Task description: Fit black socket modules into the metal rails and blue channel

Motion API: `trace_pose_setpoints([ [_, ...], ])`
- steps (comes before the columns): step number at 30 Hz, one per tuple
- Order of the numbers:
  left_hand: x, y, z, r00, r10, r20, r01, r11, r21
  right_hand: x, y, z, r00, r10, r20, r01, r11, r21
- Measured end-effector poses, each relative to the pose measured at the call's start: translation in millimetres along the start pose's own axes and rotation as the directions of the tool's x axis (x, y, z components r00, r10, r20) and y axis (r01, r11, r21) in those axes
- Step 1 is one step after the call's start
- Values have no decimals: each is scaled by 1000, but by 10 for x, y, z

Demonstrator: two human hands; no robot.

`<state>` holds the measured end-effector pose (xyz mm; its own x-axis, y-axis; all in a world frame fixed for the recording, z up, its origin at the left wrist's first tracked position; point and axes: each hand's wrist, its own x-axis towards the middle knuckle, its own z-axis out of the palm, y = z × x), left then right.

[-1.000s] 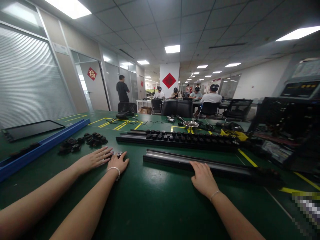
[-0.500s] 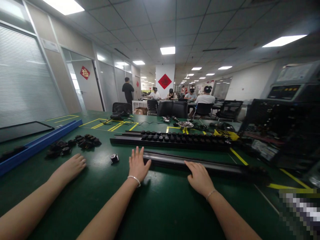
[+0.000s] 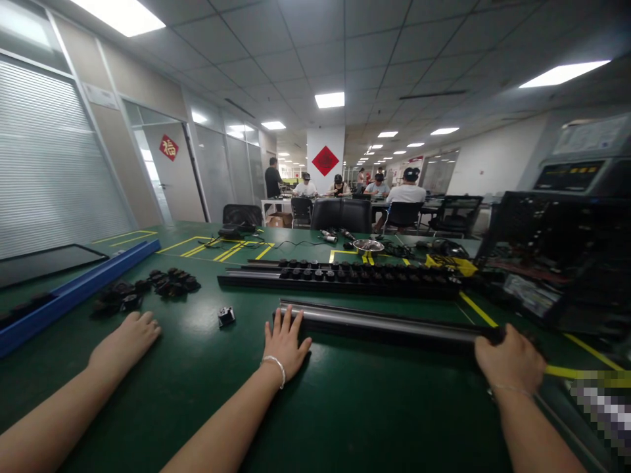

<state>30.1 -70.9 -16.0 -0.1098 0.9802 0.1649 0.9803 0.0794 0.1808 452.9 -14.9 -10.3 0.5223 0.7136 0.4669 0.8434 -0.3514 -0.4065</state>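
My left hand [image 3: 287, 345] lies palm down with its fingers spread on the left end of a long black metal rail [image 3: 384, 326]. A pale bracelet circles that wrist. My right hand [image 3: 513, 361] is at the right end of the rail, its fingers curled over; what lies in them is hidden among dark parts there. To the left of my left hand, a small black and silver block [image 3: 226, 316] stands by itself on the green table. Another person's hand [image 3: 127, 341], with a ring, rests farther left near loose black parts [image 3: 175, 282].
Behind the rail lie more black rails [image 3: 251, 279] carrying rows of small round black parts [image 3: 340, 270]. A blue channel [image 3: 93, 282] runs along the left. A metal dish [image 3: 368, 246] and a yellow tray [image 3: 451, 265] stand farther back. Dark equipment [image 3: 552, 263] rises at right.
My right hand has moved right along the rail to its end, and its fingers have curled. My left hand has shifted slightly right and nearer. The other person's hand has drawn back a little.
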Motion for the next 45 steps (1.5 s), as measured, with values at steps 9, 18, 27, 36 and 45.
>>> trace_pose_setpoints([
  [9,5,-21,17,1000,14,-15,-14,1000,-9,-125,-253,-133,990,130,54,-134,989,61],
  [18,16,-48,47,998,34,-43,-35,999,-16,-178,-349,-182,993,88,82,-88,996,-3],
  [27,14,-40,32,999,32,-40,-32,999,-11,-172,-329,-102,999,14,48,-16,999,34],
  [36,13,-38,21,999,28,-20,-28,1000,11,-178,-314,-15,998,-53,-34,56,995,79],
  [45,19,-38,38,999,29,-37,-29,1000,5,-225,-418,-43,995,-92,-38,96,988,117],
])
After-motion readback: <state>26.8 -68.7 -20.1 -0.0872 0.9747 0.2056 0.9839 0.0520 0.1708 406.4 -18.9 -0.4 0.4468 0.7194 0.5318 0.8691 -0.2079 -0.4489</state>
